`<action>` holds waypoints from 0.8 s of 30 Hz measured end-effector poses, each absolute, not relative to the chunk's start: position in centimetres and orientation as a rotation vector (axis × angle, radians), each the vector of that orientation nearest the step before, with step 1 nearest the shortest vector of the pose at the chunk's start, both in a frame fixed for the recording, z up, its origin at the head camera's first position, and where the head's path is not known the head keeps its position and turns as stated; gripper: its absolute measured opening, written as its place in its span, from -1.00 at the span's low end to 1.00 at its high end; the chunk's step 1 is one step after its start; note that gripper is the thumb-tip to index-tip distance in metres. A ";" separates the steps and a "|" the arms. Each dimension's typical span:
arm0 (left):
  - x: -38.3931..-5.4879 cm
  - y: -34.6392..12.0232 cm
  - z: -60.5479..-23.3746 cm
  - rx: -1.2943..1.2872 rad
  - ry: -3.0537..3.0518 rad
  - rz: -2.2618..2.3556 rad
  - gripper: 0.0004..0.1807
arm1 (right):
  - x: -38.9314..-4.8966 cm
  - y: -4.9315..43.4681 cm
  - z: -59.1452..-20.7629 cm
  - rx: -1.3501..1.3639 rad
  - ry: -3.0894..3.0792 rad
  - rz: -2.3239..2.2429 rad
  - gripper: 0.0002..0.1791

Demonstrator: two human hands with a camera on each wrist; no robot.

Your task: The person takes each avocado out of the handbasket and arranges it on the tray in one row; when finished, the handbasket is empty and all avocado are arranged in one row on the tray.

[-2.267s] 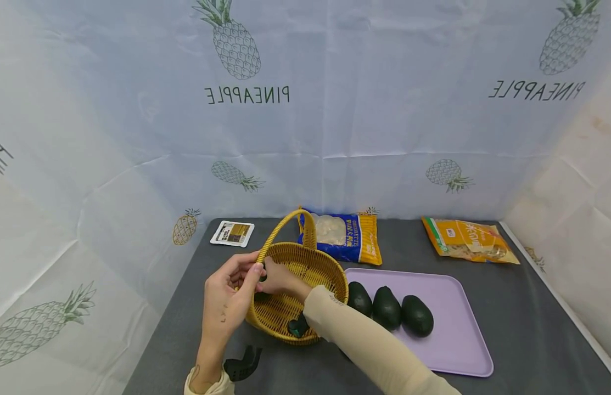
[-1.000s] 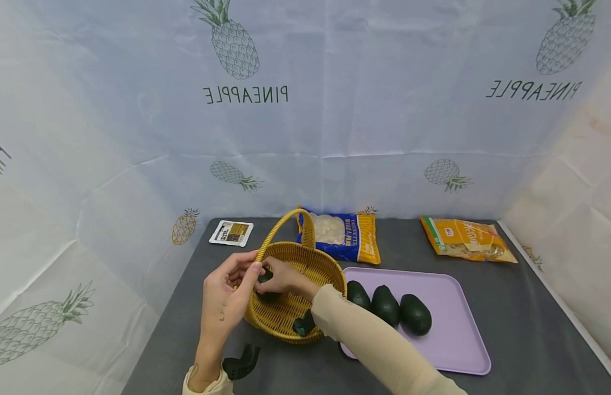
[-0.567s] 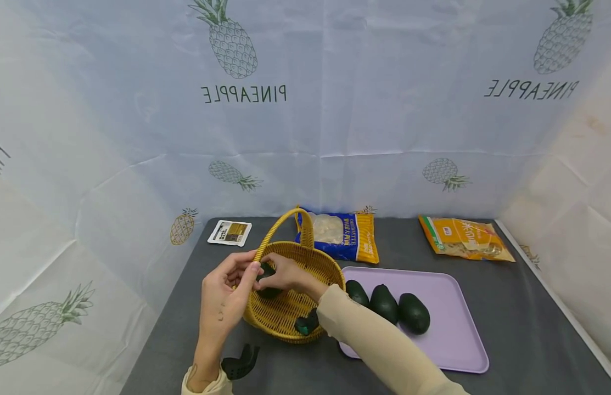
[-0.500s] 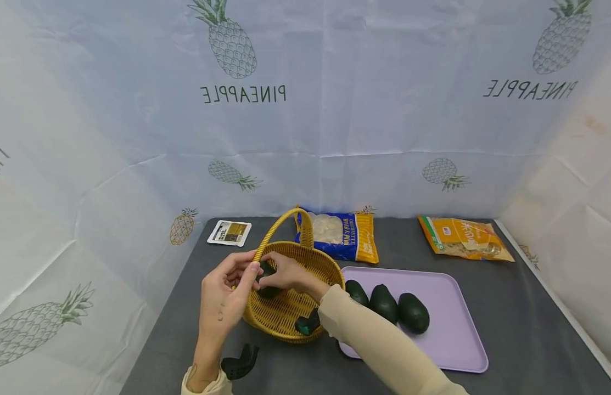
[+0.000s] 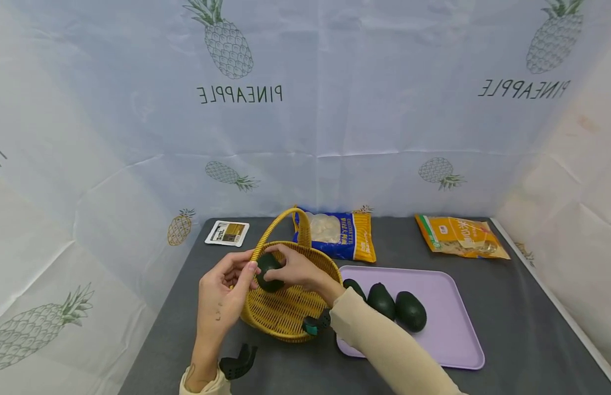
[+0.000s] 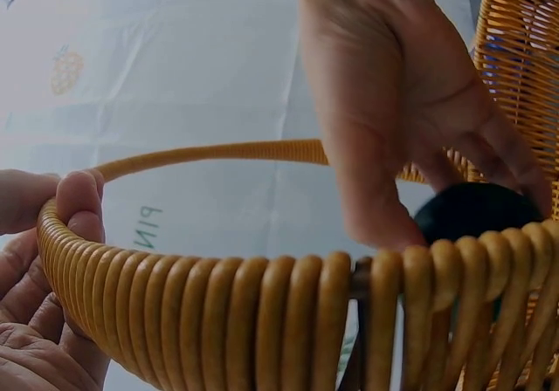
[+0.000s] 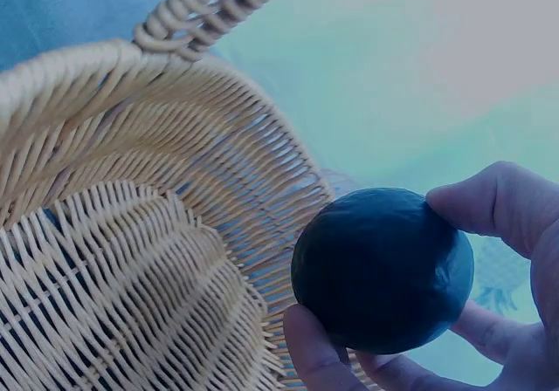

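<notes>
A yellow wicker basket (image 5: 285,312) with an arched handle (image 5: 277,222) stands on the dark table. My left hand (image 5: 225,296) pinches the handle's left side between thumb and fingers, as the left wrist view also shows. Inside the basket's left part, my right hand (image 5: 297,269) grips a dark green avocado (image 5: 268,272). The right wrist view shows thumb and fingers round this avocado (image 7: 383,270), close to the woven wall. No other avocado shows on the visible basket floor. To the right, three avocados (image 5: 381,301) lie in a row on a lilac tray (image 5: 446,329), the leftmost partly hidden.
Behind the basket lies a blue and yellow food bag (image 5: 342,236). An orange bag (image 5: 461,237) is at the back right, and a small white packet (image 5: 227,233) at the back left. A printed curtain (image 5: 305,126) closes off the table's rear.
The right hand has lifted the avocado up from low in the basket, so more of it shows. The left hand keeps its hold on the handle. The head view has shifted slightly.
</notes>
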State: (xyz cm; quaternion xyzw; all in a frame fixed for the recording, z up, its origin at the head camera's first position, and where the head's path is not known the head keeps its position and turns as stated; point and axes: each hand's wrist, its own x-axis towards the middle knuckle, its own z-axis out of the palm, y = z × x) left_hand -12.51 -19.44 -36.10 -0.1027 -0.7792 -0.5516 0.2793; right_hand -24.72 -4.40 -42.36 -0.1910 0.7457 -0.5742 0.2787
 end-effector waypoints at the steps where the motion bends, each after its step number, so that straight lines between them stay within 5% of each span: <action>1: -12.5 -19.4 -36.1 -0.272 -2.091 -1.481 -0.80 | -24.7 -4.2 -42.3 -0.509 1.997 -1.554 -0.28; 24: -12.4 -19.3 -36.0 -0.248 -2.094 -1.493 -0.80 | -23.8 -1.0 -40.4 -0.445 1.935 -1.745 -0.25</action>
